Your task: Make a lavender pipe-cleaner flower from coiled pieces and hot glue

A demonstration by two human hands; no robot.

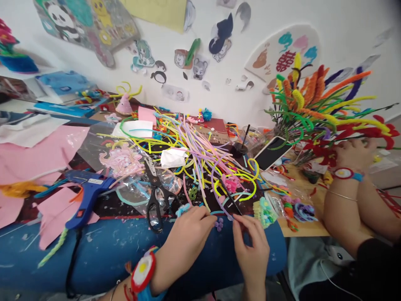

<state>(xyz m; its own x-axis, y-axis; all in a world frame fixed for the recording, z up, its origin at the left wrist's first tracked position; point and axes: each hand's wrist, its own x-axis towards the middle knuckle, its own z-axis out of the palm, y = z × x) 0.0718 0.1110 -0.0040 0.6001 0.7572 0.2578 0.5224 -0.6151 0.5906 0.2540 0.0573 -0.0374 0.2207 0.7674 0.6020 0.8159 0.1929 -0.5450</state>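
My left hand [191,234] is over the front edge of the table, thumb and fingers pinched together; what lies between them is hidden. Just right of its fingertips sits a small purple flower-shaped piece [219,224], and I cannot tell whether they touch. My right hand [252,244] has thumb and forefinger closed at the lower end of a lilac pipe cleaner [219,200], which curves up toward the pile. Black-handled scissors [155,190] lie left of my left hand, blades pointing away. A pale blue piece [183,210] rests beside its knuckles.
A heap of pipe cleaners [200,146] covers the table's middle. A blue glue gun [89,194] lies left, its cord hanging over the edge. A phone [272,152] leans near pipe-cleaner flowers [313,96]. Another person's hand [354,154] is at the right.
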